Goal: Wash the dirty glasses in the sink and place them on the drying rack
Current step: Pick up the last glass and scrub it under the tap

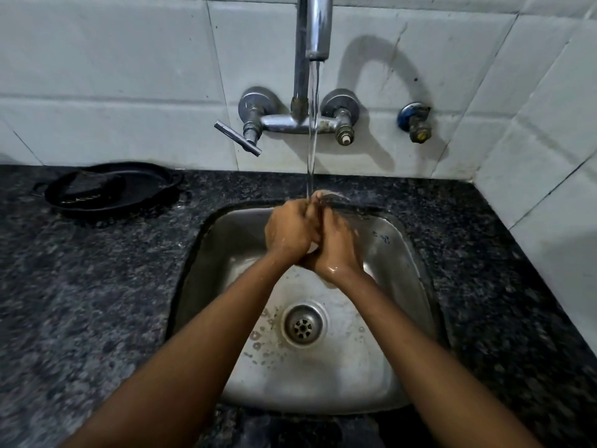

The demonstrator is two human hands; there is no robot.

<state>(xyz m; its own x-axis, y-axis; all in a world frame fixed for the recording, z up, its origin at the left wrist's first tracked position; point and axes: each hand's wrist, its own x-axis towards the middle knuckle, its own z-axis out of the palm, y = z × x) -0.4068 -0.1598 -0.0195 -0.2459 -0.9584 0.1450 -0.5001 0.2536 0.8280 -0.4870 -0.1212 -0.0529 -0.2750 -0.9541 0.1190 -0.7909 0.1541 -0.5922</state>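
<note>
My left hand point(290, 234) and my right hand point(337, 250) are pressed together over the back of the steel sink point(387, 253), right under the running water point(312, 130) from the tap point(318, 27). Both are wet. A grey curved rim of what looks like a glass point(334, 197) pokes out past my fingertips, and a pale patch shows between my palms. My fingers are wrapped around it and hide the rest. No other glass and no drying rack are in view.
A black pan point(109, 189) lies on the dark granite counter point(80, 302) at the back left. The tap's lever handle point(237, 138) sticks out to the left above the sink. The sink drain point(303, 324) sits in the basin's middle. White tiled walls close the back and right.
</note>
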